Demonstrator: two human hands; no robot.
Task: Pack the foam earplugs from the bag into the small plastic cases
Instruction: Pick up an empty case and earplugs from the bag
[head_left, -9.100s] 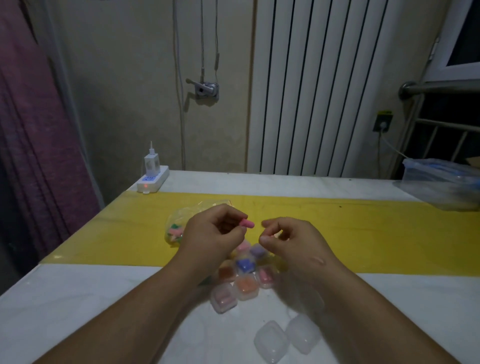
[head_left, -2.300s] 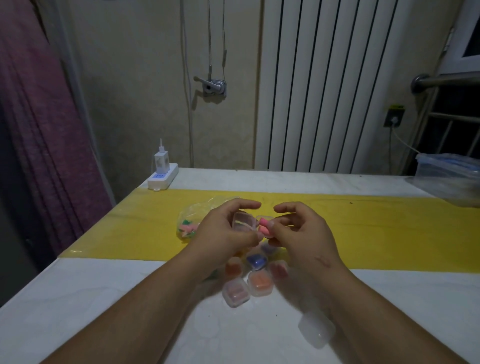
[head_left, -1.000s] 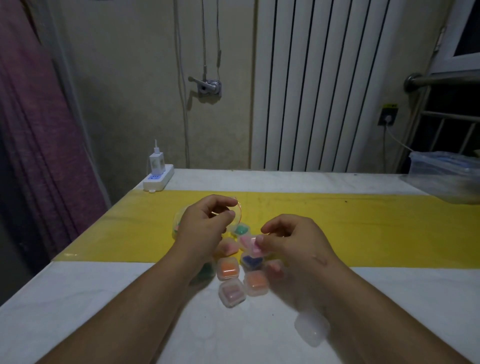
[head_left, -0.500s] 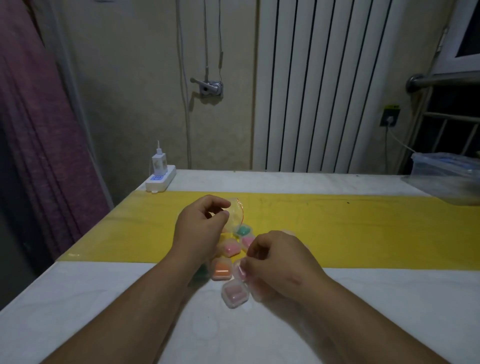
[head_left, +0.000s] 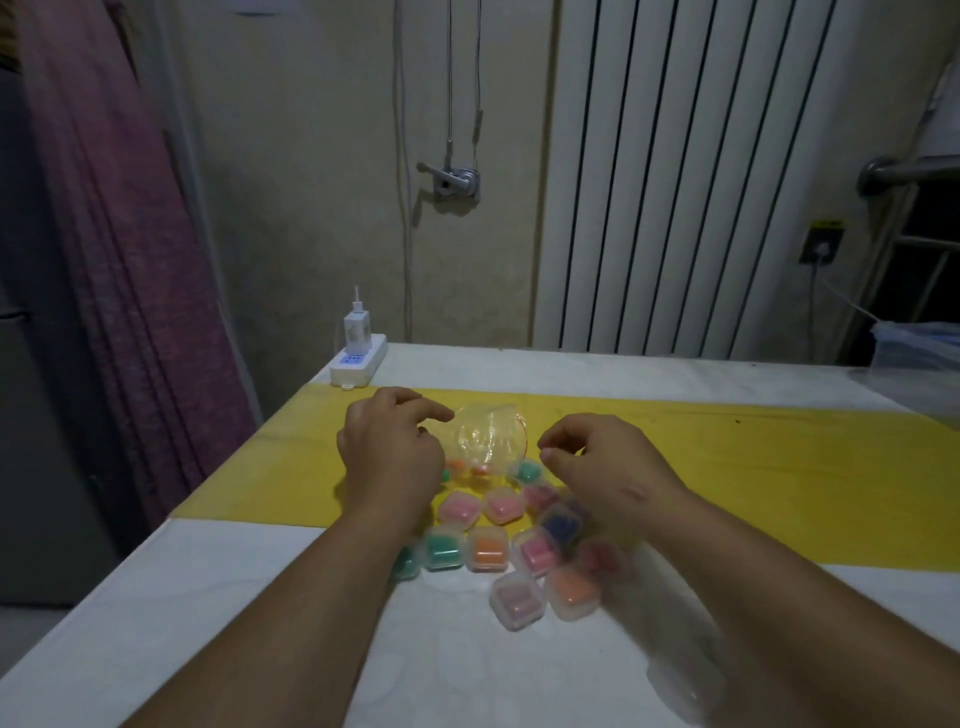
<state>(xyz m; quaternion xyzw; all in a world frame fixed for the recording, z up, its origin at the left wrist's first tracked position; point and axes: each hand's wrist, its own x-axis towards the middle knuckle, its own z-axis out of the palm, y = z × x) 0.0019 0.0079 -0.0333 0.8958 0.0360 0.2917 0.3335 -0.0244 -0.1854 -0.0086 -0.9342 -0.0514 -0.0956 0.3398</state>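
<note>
A clear zip bag (head_left: 485, 441) with a few orange and green foam earplugs at its bottom stands raised on the yellow strip. My left hand (head_left: 389, 457) pinches its left edge. My right hand (head_left: 597, 462) hovers just right of the bag's mouth, fingers loosely curled, with nothing seen between them. In front of the bag lies a cluster of several small clear cases (head_left: 488, 548) filled with pink, green, orange and blue plugs. An empty clear case (head_left: 680, 686) lies partly under my right forearm.
The white table (head_left: 208, 623) carries a yellow strip (head_left: 779, 467) across its middle. A power strip with a charger (head_left: 358, 358) sits at the back left, a clear plastic bin (head_left: 919, 358) at the far right. A curtain hangs at the left.
My right hand has set a closed pink case among the cluster and risen up to the bag's mouth. My left hand still holds the bag, now shifted a little right.
</note>
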